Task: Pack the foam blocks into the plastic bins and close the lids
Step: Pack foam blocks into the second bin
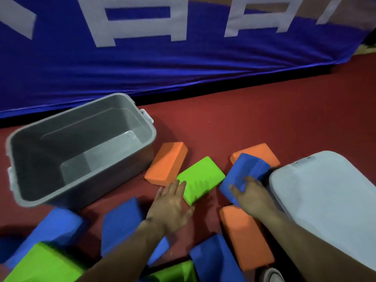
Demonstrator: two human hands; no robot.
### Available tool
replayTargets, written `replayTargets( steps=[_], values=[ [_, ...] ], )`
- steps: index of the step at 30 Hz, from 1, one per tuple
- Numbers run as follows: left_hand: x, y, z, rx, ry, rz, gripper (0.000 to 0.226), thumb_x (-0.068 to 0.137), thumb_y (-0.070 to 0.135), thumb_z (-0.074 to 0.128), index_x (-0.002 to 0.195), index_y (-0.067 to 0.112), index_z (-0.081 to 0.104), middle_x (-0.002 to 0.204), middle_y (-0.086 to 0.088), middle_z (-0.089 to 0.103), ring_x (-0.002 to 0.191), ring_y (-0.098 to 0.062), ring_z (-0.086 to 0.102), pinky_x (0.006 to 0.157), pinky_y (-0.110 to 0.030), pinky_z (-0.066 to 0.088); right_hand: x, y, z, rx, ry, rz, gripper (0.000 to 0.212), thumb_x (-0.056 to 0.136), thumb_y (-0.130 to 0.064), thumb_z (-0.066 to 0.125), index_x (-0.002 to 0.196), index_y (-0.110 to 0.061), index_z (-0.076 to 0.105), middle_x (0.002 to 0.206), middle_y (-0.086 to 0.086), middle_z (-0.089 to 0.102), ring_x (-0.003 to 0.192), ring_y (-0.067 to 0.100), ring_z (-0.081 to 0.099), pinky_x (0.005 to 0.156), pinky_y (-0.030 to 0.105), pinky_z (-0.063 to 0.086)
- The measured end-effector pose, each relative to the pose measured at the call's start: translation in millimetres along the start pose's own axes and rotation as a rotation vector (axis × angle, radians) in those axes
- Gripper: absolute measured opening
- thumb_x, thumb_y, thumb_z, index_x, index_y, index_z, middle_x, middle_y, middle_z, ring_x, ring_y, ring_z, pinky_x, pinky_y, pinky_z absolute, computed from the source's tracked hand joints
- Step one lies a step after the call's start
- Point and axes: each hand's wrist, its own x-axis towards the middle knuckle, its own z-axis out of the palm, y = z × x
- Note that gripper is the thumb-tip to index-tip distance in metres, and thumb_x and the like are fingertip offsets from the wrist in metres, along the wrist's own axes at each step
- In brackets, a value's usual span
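L fingers (180, 186) straight, slightly spread, tips laid on near-left edge of green block (200, 178). No grip taken; L hand (171, 206) flat, low over the floor. R fingers (249, 181) curled over near end of blue block (244, 169), thumb on its top face. R hand (251, 198) holds it tilted, far end over an orange block (262, 150).

Handling (judgement): foam, so v. light, soft, gives under a squeeze. Matte skin, prob. not slippery. Not fragile. One hand per block should do: thumb on one long edge, fingers on the other, across the width. Hard squeeze only dents it.

Looks: brick-shaped, rounded corners, solid colours (orange, green, blue). Green block lies flat on red floor (254, 119), its left corner up against a second orange block (165, 162). Other loose blocks (120, 220) lie nearer the person, blurred.

Grey bin (42, 159) just left of that orange one, open, nothing inside, latch at far-right rim. Pale lid (325, 200) at right, beside R hand; can't tell if a bin sits under it. Blue mat (183, 62) w/ white letters behind.
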Motion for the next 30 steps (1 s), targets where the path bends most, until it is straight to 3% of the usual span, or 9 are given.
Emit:
replayTargets(
  steps=[3, 8, 12, 21, 26, 30],
  values=[
    [53.3, 2.7, 41.7, 0.029, -0.039, 0.003, 0.101, 0.072, 0.070, 0.009, 0.159, 0.018, 0.009, 0.165, -0.006, 0.014, 0.152, -0.021, 0.013, 0.124, -0.038, 0.010, 61.3, 21.6, 8.4, -0.113, 0.016, 0.006, 0.065, 0.098, -0.045, 0.052, 0.137, 0.005, 0.042, 0.137, 0.025, 0.052, 0.129, 0.038, 0.049, 0.105, 0.039, 0.039],
    [130.6, -3.7, 100.6, 0.041, -0.084, -0.049, 0.089, 0.092, 0.059, 0.047, 0.159, 0.018, 0.005, 0.166, -0.009, 0.007, 0.153, -0.026, 0.009, 0.123, -0.044, 0.013, 150.5, 42.7, 22.7, -0.247, 0.051, -0.037, 0.067, 0.099, -0.044, 0.050, 0.142, 0.006, 0.035, 0.141, 0.024, 0.047, 0.133, 0.037, 0.042, 0.110, 0.039, 0.033],
    [174.0, -11.4, 132.6, 0.032, -0.093, -0.114, 0.096, 0.090, 0.062, 0.051, 0.159, 0.018, 0.001, 0.166, -0.011, 0.001, 0.153, -0.027, 0.004, 0.123, -0.046, 0.014, 197.5, 55.5, 39.7, -0.357, 0.111, -0.081, 0.063, 0.095, -0.050, 0.052, 0.131, 0.001, 0.043, 0.128, 0.021, 0.053, 0.123, 0.039, 0.046, 0.104, 0.048, 0.039],
    [218.9, -18.6, 179.6, 0.077, -0.116, -0.201, 0.130, 0.072, 0.077, 0.063, 0.157, 0.016, -0.014, 0.164, -0.015, -0.018, 0.152, -0.035, -0.014, 0.121, -0.057, 0.007, 247.6, 82.2, 59.1, -0.404, 0.115, 0.103, 0.067, 0.087, -0.050, 0.062, 0.127, -0.002, 0.039, 0.133, 0.024, 0.044, 0.128, 0.045, 0.039, 0.101, 0.057, 0.040],
    [215.0, -30.9, 196.1, 0.186, -0.162, -0.209, 0.136, 0.072, 0.072, 0.067, 0.152, 0.018, -0.029, 0.159, -0.014, -0.033, 0.148, -0.036, -0.025, 0.111, -0.066, 0.023, 255.4, 83.2, 48.9, -0.395, 0.075, 0.169, 0.072, 0.083, -0.043, 0.069, 0.131, 0.002, 0.040, 0.136, 0.025, 0.046, 0.128, 0.045, 0.042, 0.105, 0.052, 0.038],
    [205.7, -37.1, 193.5, 0.139, -0.172, -0.136, 0.127, 0.079, 0.053, 0.071, 0.154, 0.019, -0.025, 0.159, -0.016, -0.032, 0.147, -0.037, -0.027, 0.113, -0.053, 0.036, 248.0, 71.9, 28.0, -0.345, 0.039, 0.210, 0.078, 0.075, -0.057, 0.073, 0.133, -0.008, 0.052, 0.141, 0.025, 0.044, 0.132, 0.042, 0.041, 0.109, 0.048, 0.038]
  ],
)
